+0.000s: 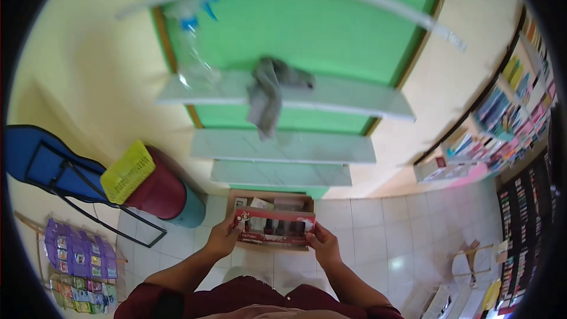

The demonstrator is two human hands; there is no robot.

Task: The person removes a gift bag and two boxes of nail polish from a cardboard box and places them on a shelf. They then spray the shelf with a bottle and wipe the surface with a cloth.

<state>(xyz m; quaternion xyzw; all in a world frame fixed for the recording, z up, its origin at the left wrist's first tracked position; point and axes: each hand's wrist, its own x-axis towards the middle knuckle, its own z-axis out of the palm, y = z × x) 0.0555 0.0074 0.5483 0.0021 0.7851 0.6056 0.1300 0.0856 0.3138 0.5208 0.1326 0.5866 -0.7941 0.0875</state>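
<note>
Red card covers most of the front of the long box (pixel 275 212) that both hands hold, low down in front of the body, over an open brown carton (pixel 235 195) near the tiled floor (pixel 369 224). The left hand (pixel 222 238) pinches one end and the right hand (pixel 325 247) pinches the other, each with its thumb near the front. The fingers tucked behind are hard to see, so I cannot tell how far they reach. Holding both ends likely helps the box stay level and keeps the clear window open to view, with small dark things showing in it. The long side of the box runs from left to right, across the body and about in line with the shelves (pixel 283 146). Its front looks up and back at the person, and the print seems the right way up, but most words are too blurry to read. Up on a higher shelf, a gray cloth (pixel 266 95) hangs over the edge, maybe so it is easy to grab, and a clear spray bottle (pixel 190 38) with a blue top is near the left end.
</note>
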